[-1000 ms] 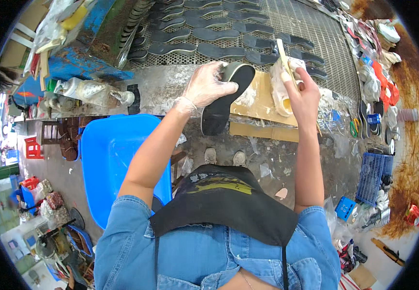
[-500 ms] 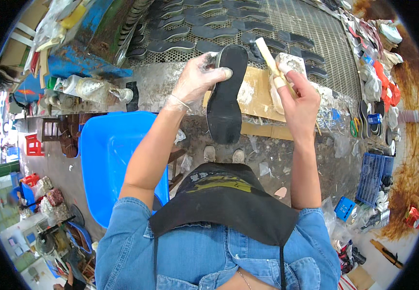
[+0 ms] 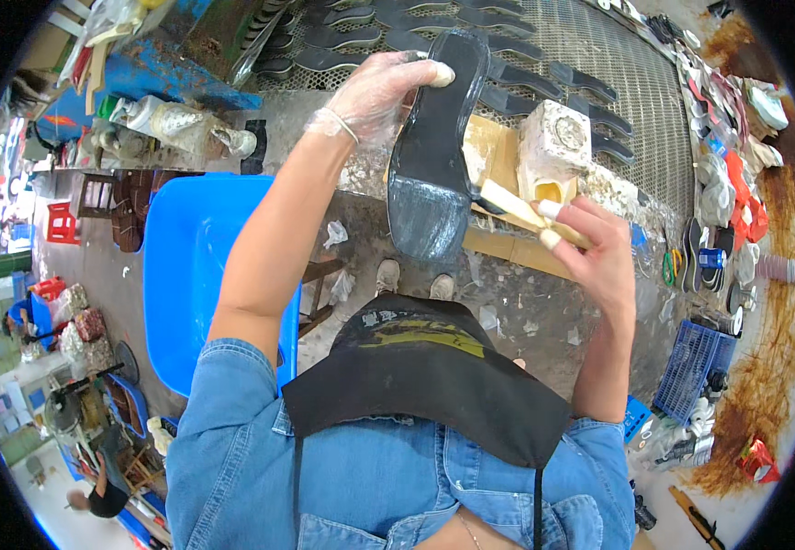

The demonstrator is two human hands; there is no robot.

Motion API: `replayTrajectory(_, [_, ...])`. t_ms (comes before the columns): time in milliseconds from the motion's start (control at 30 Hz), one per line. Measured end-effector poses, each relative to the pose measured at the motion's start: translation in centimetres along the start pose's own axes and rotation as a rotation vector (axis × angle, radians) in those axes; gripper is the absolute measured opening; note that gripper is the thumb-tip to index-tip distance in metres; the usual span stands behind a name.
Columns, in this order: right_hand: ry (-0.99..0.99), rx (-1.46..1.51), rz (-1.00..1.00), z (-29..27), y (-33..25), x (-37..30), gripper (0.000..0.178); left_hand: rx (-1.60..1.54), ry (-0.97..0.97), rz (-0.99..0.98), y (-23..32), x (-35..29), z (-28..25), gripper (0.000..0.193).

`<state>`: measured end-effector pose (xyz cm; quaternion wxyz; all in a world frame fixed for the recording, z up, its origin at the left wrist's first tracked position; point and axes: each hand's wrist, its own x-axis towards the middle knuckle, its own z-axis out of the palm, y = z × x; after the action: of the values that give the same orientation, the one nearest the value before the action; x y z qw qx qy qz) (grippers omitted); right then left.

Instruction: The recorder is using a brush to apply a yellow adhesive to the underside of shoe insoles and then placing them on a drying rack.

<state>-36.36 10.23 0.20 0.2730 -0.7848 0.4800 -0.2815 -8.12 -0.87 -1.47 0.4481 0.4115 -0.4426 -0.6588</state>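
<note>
A black shoe sole (image 3: 432, 170) is gripped near its far end by my left hand (image 3: 375, 99), which wears a thin clear glove with a band at the wrist. The thumb presses on the sole's upper face. A whitish wet-looking sheen covers the sole's broad near end. My right hand (image 3: 599, 246), its thumb and a finger capped in white, pinches a pale flat brush (image 3: 515, 203). The brush tip is at the sole's right edge; whether it touches is hard to tell. Beside it stands a crusted white container (image 3: 553, 137) with a yellowish opening.
Rows of dark soles (image 3: 342, 37) lie on a mesh conveyor (image 3: 640, 119) beyond the workbench. Cardboard (image 3: 494, 151) lies under the container. A blue tub (image 3: 177, 266) stands left, below a smeared bottle (image 3: 182, 124). At right are green-handled scissors (image 3: 672, 266) and a blue crate (image 3: 694, 371).
The brush has come down from the container to the sole's right edge. My left hand and the sole have risen slightly in view. A whitish sheen now shows on the sole's near end.
</note>
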Motion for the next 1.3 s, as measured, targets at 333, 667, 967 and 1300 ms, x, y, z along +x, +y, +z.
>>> replayTrajectory(333, [-0.076, -0.036, -0.096, -4.0, 3.0, -1.1, 0.038, 0.127, 0.011, 0.036, 0.1, 2.1, 1.0, 0.030])
replayTrajectory(667, [0.511, -0.024, 0.048, -7.6, 2.5, -2.4, 0.025, 1.054, 0.233, 1.075, 0.1, -0.1, 10.2, 0.054])
replayTrajectory(967, [0.584, -0.200, -0.037, -7.1, 2.4, 2.4, 0.026, 1.102, 0.191, 1.029, 0.3, 5.1, 11.1, 0.057])
replayTrajectory(1300, [0.528, -0.068, 0.420, -10.3, 14.2, 11.5, 0.029, 0.137, -0.150, -0.067, 2.5, 21.8, 7.3, 0.030])
